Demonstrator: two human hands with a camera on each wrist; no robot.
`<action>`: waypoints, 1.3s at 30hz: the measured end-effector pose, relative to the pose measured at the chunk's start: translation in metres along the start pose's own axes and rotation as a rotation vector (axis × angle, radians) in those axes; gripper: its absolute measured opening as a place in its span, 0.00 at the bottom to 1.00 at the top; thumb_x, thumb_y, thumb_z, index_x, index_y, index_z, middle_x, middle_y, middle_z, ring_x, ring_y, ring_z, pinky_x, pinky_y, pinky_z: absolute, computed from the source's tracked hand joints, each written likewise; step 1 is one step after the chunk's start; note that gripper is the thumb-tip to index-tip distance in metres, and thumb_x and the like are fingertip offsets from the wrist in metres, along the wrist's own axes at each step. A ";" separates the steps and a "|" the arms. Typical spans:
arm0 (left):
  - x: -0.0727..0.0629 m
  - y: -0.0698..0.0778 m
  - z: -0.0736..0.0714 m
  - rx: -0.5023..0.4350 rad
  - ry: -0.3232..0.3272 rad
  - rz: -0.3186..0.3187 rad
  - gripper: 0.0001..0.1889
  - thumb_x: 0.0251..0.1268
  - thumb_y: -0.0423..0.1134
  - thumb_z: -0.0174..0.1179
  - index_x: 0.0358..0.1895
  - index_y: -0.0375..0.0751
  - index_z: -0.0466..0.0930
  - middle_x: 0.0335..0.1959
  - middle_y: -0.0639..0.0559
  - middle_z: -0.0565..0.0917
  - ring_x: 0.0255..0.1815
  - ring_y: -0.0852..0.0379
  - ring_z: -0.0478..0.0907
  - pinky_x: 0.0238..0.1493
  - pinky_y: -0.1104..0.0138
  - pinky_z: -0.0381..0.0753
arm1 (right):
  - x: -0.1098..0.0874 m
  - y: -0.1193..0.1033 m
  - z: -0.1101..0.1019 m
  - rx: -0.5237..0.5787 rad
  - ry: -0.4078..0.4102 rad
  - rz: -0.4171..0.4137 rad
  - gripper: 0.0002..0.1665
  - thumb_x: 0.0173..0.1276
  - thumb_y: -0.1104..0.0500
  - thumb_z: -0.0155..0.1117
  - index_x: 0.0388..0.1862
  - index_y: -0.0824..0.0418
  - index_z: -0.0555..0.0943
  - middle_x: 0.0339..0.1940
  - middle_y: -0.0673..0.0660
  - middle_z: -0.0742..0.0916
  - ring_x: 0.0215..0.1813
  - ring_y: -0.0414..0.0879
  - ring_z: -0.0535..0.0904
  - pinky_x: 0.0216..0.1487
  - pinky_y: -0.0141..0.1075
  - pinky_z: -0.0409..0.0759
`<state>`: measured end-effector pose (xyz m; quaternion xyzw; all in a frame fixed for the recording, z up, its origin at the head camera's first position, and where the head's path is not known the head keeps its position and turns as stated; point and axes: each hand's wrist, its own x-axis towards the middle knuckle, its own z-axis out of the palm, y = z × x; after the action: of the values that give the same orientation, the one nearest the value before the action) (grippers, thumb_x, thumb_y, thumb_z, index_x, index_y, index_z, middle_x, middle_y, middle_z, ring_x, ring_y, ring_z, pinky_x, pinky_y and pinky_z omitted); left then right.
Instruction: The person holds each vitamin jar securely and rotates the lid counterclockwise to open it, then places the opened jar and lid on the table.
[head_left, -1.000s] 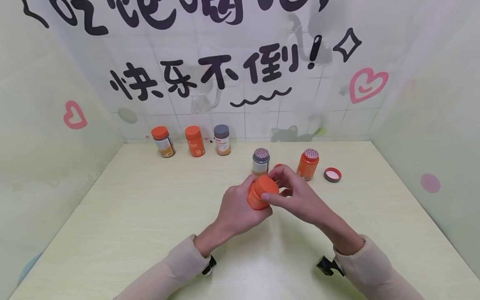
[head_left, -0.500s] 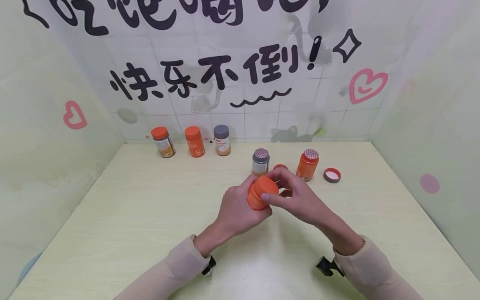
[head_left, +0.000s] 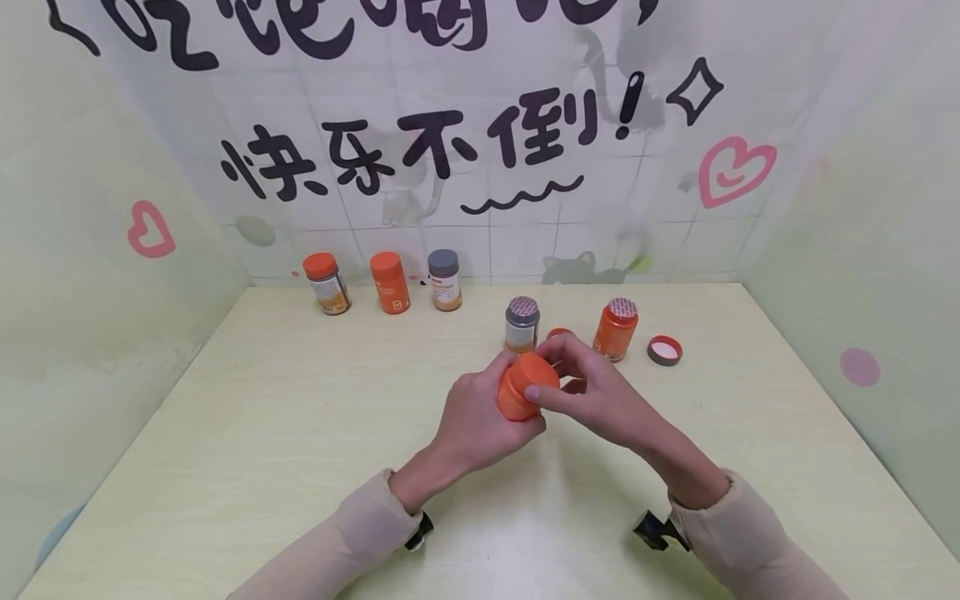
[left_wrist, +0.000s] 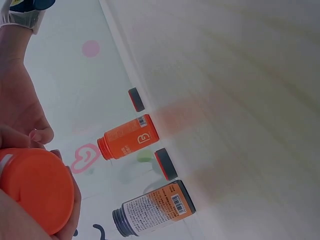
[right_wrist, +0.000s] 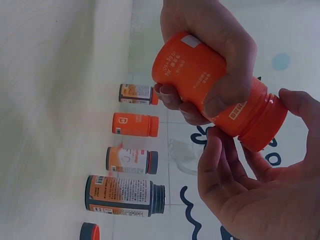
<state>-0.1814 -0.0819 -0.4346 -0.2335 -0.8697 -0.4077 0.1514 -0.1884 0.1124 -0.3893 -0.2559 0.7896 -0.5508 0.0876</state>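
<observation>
The left hand (head_left: 480,421) grips an orange bottle (right_wrist: 192,72), its white print including "36g"; the right hand's (head_left: 600,400) thumb and fingers hold its orange cap (right_wrist: 265,125). Beyond the right hand, an uncapped bottle (left_wrist: 125,140) bears a "B" logo; the wall ahead (head_left: 465,200) reads "快乐不倒!"

Head view: brightly lit; a pale sheen is thrown on the desk (head_left: 521,542), nearer the body than the hands (head_left: 478,421), with soft shadows cast beneath them; label print is left too small to read. Wrist views: dimmer, hazed; in the left, blurred orange reflections are spread beside the bottles (left_wrist: 125,139) beyond the hands.
</observation>
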 end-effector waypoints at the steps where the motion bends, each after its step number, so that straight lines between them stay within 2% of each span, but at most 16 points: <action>1: 0.000 0.000 0.000 0.002 0.000 0.001 0.25 0.47 0.39 0.73 0.51 0.46 0.76 0.27 0.59 0.81 0.22 0.66 0.74 0.26 0.71 0.78 | 0.000 0.000 -0.001 -0.006 -0.004 -0.005 0.23 0.70 0.55 0.68 0.61 0.56 0.75 0.55 0.57 0.82 0.55 0.53 0.81 0.50 0.42 0.84; 7: 0.001 0.000 0.000 0.008 -0.003 0.003 0.25 0.47 0.39 0.73 0.51 0.46 0.76 0.27 0.59 0.81 0.23 0.65 0.74 0.26 0.70 0.78 | -0.001 0.000 -0.004 -0.036 -0.026 -0.009 0.29 0.70 0.54 0.67 0.68 0.52 0.73 0.56 0.55 0.83 0.56 0.52 0.82 0.52 0.45 0.83; 14: 0.000 0.000 0.000 0.008 -0.010 -0.002 0.24 0.48 0.39 0.73 0.51 0.46 0.76 0.27 0.58 0.81 0.23 0.65 0.74 0.27 0.71 0.78 | -0.001 0.000 -0.004 -0.027 -0.028 -0.001 0.25 0.70 0.55 0.69 0.64 0.55 0.76 0.55 0.56 0.82 0.53 0.52 0.82 0.51 0.43 0.84; 20: 0.000 -0.001 0.000 0.006 -0.008 0.003 0.24 0.47 0.39 0.73 0.50 0.46 0.76 0.26 0.59 0.80 0.22 0.65 0.74 0.26 0.70 0.78 | -0.002 -0.001 -0.006 -0.052 -0.054 -0.014 0.32 0.70 0.54 0.68 0.71 0.51 0.72 0.58 0.55 0.83 0.56 0.52 0.81 0.52 0.44 0.84; 28: 0.000 0.002 -0.001 -0.008 -0.037 -0.016 0.24 0.49 0.41 0.73 0.51 0.46 0.75 0.28 0.59 0.81 0.23 0.65 0.75 0.27 0.71 0.79 | 0.000 -0.001 -0.004 -0.014 -0.035 0.028 0.24 0.70 0.53 0.69 0.61 0.56 0.74 0.54 0.56 0.83 0.56 0.52 0.81 0.52 0.43 0.84; 35: 0.000 0.001 -0.001 0.006 -0.021 -0.005 0.25 0.48 0.40 0.73 0.51 0.46 0.76 0.26 0.59 0.80 0.22 0.65 0.74 0.26 0.71 0.78 | -0.002 -0.001 -0.006 -0.046 -0.058 -0.023 0.28 0.71 0.55 0.67 0.69 0.53 0.73 0.59 0.56 0.82 0.57 0.53 0.81 0.51 0.43 0.84; 39: 0.000 0.001 -0.001 0.005 -0.018 -0.014 0.25 0.47 0.39 0.74 0.51 0.46 0.76 0.26 0.59 0.80 0.22 0.65 0.74 0.26 0.70 0.78 | -0.001 -0.001 -0.005 -0.032 -0.054 -0.007 0.29 0.72 0.53 0.67 0.69 0.54 0.71 0.58 0.56 0.82 0.57 0.52 0.81 0.52 0.42 0.84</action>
<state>-0.1808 -0.0817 -0.4333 -0.2304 -0.8737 -0.4046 0.1413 -0.1896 0.1170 -0.3866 -0.2749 0.7947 -0.5312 0.1029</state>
